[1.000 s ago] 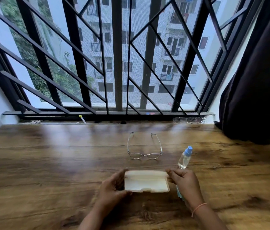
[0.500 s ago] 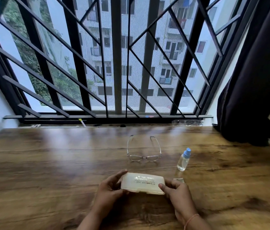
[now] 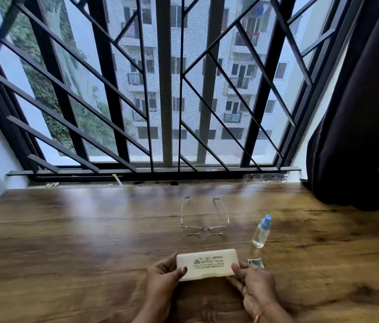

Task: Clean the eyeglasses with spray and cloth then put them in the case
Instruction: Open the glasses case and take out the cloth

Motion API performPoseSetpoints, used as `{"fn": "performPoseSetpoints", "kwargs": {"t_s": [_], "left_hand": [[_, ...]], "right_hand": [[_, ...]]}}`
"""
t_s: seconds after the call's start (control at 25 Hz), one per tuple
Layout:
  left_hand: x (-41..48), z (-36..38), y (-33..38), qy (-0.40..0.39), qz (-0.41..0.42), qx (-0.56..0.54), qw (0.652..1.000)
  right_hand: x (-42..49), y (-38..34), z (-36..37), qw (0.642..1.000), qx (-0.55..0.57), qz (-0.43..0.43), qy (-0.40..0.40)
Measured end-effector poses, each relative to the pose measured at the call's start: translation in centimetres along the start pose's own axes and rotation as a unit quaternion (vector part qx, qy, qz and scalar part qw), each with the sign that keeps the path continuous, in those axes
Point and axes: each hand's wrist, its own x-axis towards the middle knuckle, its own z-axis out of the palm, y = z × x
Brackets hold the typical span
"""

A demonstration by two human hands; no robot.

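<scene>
On a wooden table (image 3: 67, 252) under a barred window (image 3: 167, 89), left hand (image 3: 163, 273) and right hand (image 3: 253, 283) grip the case (image 3: 207, 264).

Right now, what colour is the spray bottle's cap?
Light blue cap on a clear bottle; seen best in the head view.

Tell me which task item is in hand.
The cream case, gripped by left hand and right hand; eyeglasses, spray bottle and cloth lie on the table.

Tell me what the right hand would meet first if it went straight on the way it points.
The right hand holds the case, so that comes first; beyond it, likely the glasses, not the bottle.
</scene>
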Motion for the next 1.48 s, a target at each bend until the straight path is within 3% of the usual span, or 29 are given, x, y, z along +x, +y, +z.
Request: {"fn": "performPoseSetpoints", "kwargs": {"t_s": [0.2,0.32,0.44,0.64,0.88,1.16,1.48], "left_hand": [[-0.2,-1.3,1.8,0.053,0.009,-0.033,0.998],[0.0,-4.2,3.8,0.146,0.069,0.001,0.987],[0.3,-7.3,5.0,0.246,0.137,0.07,0.957],[0.5,-9.2,5.7,0.367,0.146,0.233,0.889],[1.9,-9.6,5.8,0.385,0.127,0.338,0.85],[2.7,-9.2,4.7,0.383,0.173,0.427,0.801],[2.9,-9.3,4.0,0.391,0.193,0.432,0.789]], "right_hand": [[-1.8,-0.3,3.0,0.998,0.037,-0.024,-0.04],[-1.9,-0.6,8.8,0.993,0.029,-0.072,-0.092],[-0.5,0.1,16.6,0.983,-0.055,-0.09,-0.149],[2.8,3.6,25.6,0.95,-0.23,-0.087,-0.191],[4.0,5.0,27.9,0.907,-0.363,-0.115,-0.181],[4.3,4.9,28.3,0.876,-0.431,-0.117,-0.184],[4.6,6.3,27.9,0.856,-0.452,-0.136,-0.21]]}}
